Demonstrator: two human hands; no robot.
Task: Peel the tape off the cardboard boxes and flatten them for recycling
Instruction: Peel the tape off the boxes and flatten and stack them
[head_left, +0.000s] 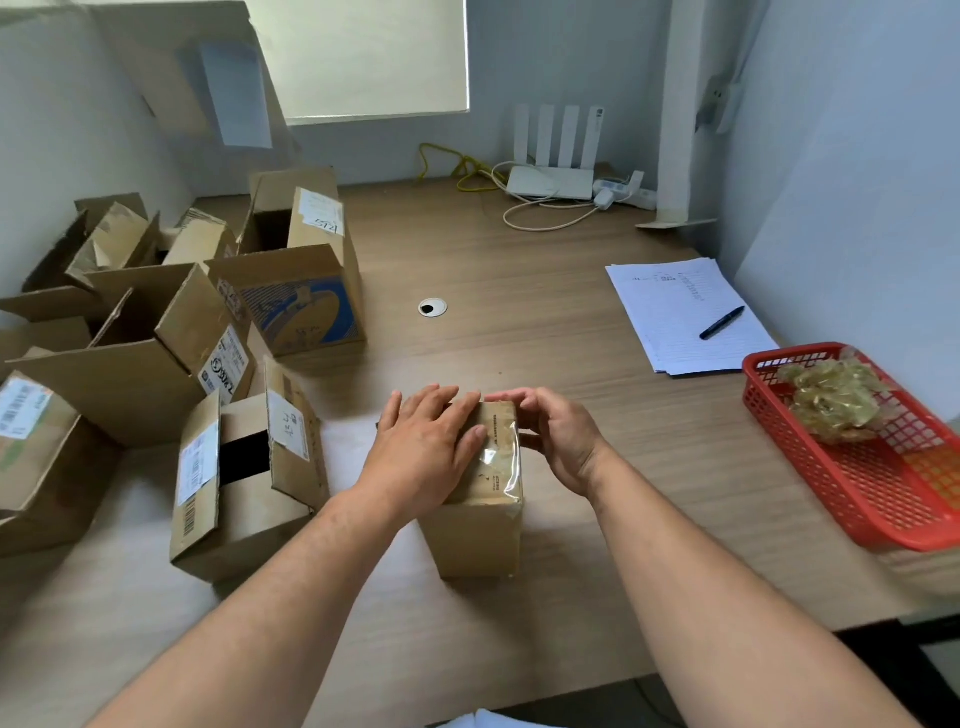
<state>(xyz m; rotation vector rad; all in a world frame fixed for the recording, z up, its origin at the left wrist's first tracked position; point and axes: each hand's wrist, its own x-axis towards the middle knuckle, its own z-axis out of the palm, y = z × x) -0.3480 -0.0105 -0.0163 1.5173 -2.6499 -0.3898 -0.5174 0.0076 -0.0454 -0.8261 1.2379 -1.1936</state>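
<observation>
We see a brown cardboard box (480, 530), its glossy clear tape (501, 457) crossed by what may be a band of dark print. The table (519, 270) is pale brown wood grain. The basket (872, 493) is red with a grid, the wad of tape (831, 395) yellowish. A second box (306, 312) has a blue and white print; the pen (722, 323) black, the paper (670, 312) white and lined

We see a small brown box (480, 519) standing shut near the desk's (597, 545) front edge, glossy tape (498, 457) across its top; open boxes (156, 364) crowd the left edge.
</observation>
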